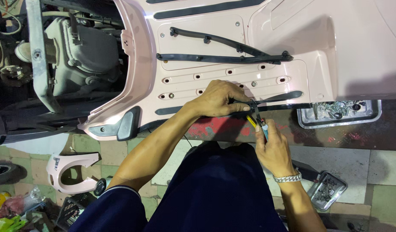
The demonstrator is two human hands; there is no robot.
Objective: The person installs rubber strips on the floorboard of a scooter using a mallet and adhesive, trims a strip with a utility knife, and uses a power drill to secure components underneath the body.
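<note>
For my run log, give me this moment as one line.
left hand: pinching black trim strip | right hand: holding pliers at the strip | surface: pink scooter floorboard | nearby: metal tray of screws

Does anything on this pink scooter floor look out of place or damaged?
Yes. Two black rubber strips lie loose and crossed at an angle on the pink floorboard, above rows of open mounting holes. The left hand presses another strip while the right hand works pliers on it. No damage shows.
</note>
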